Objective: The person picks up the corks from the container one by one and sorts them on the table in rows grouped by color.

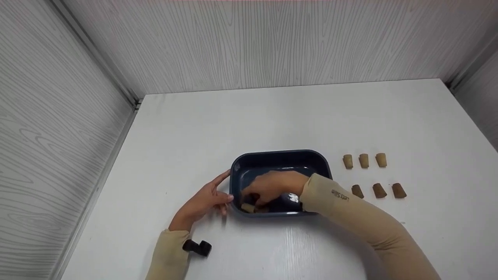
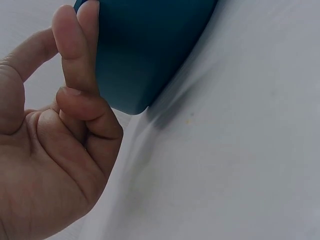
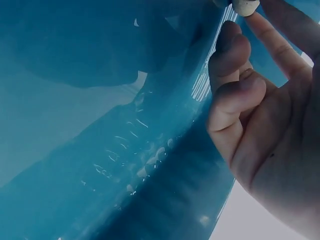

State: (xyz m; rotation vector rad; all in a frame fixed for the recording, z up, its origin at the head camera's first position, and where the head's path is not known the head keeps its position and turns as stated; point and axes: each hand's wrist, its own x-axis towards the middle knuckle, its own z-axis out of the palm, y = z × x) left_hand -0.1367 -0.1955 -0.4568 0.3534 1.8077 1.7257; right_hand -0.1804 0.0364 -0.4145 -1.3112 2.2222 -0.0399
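Note:
A dark blue rectangular tray (image 1: 280, 153) with rounded corners stands on the white table. My right hand (image 1: 272, 186) reaches down into its near left corner. There, thumb and finger pinch a light tan cork stopper (image 1: 248, 208), whose end (image 3: 245, 6) shows at the fingertips in the right wrist view. A browner piece (image 1: 261, 210) lies beside it, partly hidden. At the tray's left end, my left hand (image 1: 202, 200) touches the rim with index finger and thumb. Its fingertips overlap the blue outer wall (image 2: 145, 55) in the left wrist view.
Right of the tray stand two rows of tapered corks: three light ones (image 1: 363, 160) behind, three brown ones (image 1: 379, 190) in front. My right sleeve (image 1: 350, 210) crosses the tray's near right corner. Grey wood-grain panels (image 1: 249, 42) border the white table (image 1: 186, 128).

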